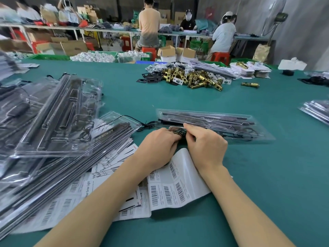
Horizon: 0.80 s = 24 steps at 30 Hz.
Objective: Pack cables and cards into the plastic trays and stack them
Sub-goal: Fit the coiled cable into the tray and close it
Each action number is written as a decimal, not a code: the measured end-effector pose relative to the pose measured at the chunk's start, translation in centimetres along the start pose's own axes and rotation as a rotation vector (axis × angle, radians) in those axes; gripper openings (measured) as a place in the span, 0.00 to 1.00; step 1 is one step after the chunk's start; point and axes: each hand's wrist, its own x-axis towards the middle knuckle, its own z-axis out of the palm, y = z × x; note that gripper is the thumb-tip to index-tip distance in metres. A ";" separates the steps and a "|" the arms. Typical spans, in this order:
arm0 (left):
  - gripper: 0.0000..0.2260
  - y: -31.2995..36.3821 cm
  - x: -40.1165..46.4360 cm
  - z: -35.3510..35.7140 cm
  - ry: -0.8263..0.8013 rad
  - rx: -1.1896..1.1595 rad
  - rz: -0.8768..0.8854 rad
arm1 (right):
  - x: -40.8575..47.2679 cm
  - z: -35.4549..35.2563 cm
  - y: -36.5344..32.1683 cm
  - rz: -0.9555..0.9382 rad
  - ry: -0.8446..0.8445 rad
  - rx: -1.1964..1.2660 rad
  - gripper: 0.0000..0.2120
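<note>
A clear plastic tray (222,122) with long dark parts lies across the green table (249,175) in front of me. At its near left corner, my left hand (156,148) and my right hand (204,145) both pinch a small coiled black cable (180,132), fingertips almost meeting. A thin black wire (146,124) trails left from the tray. White barcode cards (170,186) lie under my wrists. More filled trays (58,118) are heaped at my left.
A heap of brass latch parts (194,77) and black plates (151,78) sits mid-table. Other tray stacks (318,111) lie at the right edge. Green crates with white parts (96,57), cartons and several seated workers (149,25) are beyond the table.
</note>
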 end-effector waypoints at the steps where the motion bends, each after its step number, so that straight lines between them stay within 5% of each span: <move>1: 0.12 0.1 0.0 0.1 -0.006 -0.013 0.009 | 0.0 0.0 -0.1 0.026 -0.010 0.004 0.11; 13: 0.18 0.6 -0.1 0.6 -0.082 -0.020 0.092 | 0.2 0.3 0.0 0.265 -0.032 0.114 0.11; 19: 0.16 -0.3 -0.1 -0.2 -0.118 -0.103 0.122 | 0.4 -0.1 0.3 -0.009 -0.415 0.013 0.14; 24: 0.17 -1.3 -0.3 -1.1 -0.139 -0.207 0.120 | 0.1 -0.6 0.6 -0.112 -0.714 -0.003 0.30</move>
